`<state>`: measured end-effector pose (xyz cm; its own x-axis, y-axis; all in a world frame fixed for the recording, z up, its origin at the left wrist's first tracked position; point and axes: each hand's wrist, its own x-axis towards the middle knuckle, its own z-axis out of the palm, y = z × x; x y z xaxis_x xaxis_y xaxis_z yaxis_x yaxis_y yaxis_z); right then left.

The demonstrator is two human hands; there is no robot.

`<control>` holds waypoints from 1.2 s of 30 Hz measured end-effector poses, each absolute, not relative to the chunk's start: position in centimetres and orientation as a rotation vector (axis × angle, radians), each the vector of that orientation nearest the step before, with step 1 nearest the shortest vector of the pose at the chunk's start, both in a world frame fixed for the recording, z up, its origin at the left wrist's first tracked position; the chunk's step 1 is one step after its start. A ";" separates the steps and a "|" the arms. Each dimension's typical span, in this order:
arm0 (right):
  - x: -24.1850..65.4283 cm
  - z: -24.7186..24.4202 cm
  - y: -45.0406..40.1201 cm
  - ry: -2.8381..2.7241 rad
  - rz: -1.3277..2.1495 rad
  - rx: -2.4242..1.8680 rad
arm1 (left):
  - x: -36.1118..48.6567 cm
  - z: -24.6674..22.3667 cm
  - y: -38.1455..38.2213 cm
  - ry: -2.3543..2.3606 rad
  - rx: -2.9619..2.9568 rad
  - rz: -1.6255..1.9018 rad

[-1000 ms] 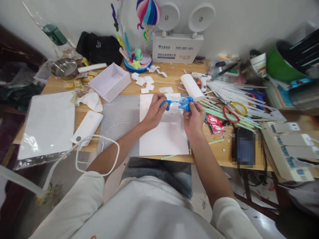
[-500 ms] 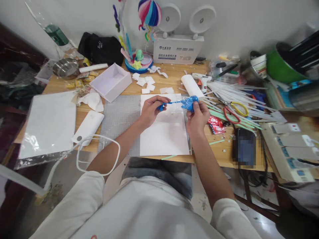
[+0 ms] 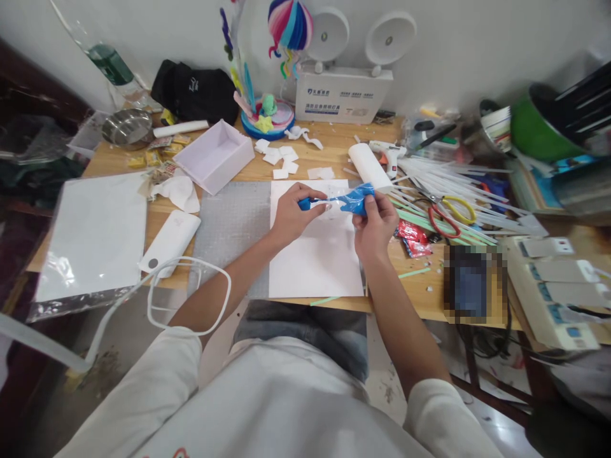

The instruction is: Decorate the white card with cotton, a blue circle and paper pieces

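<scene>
A shiny blue material (image 3: 354, 199), partly in clear plastic, stretches between my two hands above a white sheet (image 3: 315, 267). My right hand (image 3: 376, 222) pinches its wide right end between thumb and fingers. At the other side, my left hand (image 3: 296, 213) has its fingers bent around the small blue left end, with thumb and forefinger slightly apart at the tips. Under the sheet lies a grey cutting mat (image 3: 229, 216).
Behind are a pale open box (image 3: 217, 159), paper squares (image 3: 281, 154) and a white roll (image 3: 370, 166). Scissors (image 3: 443, 219) and many thin strips (image 3: 458, 184) lie at the right. A white power bank (image 3: 170, 242) and looped cable (image 3: 228, 286) are at the left.
The blue piece between my hands has been spread wider and flatter near my right hand. My left thumb has moved away from the forefinger a little, and my right hand has shifted slightly left.
</scene>
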<state>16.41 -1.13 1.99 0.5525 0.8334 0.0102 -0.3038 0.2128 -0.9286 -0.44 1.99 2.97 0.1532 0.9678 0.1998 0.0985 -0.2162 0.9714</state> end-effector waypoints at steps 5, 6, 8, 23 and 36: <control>15.9 1.9 -1.7 -0.708 0.761 -1.168 | -0.3 2.4 2.2 1.021 1.406 1.172; 15.9 1.8 -1.8 -0.746 0.739 -1.195 | -0.4 2.2 2.3 1.002 1.386 1.163; 15.7 1.7 -2.1 -0.826 0.701 -1.235 | -0.4 1.8 2.5 0.965 1.348 1.139; 15.8 1.4 -2.4 -1.015 0.696 -1.216 | 0.1 1.4 2.4 0.966 1.453 1.100; 17.3 1.8 -1.4 -0.758 0.509 -1.176 | -0.2 2.4 2.7 0.683 0.939 1.197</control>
<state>17.35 -1.36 1.75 0.6546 0.7102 0.2592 0.0281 0.3198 -0.9471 -0.20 2.69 2.43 0.2510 0.9673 0.0353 -0.4616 0.0876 0.8828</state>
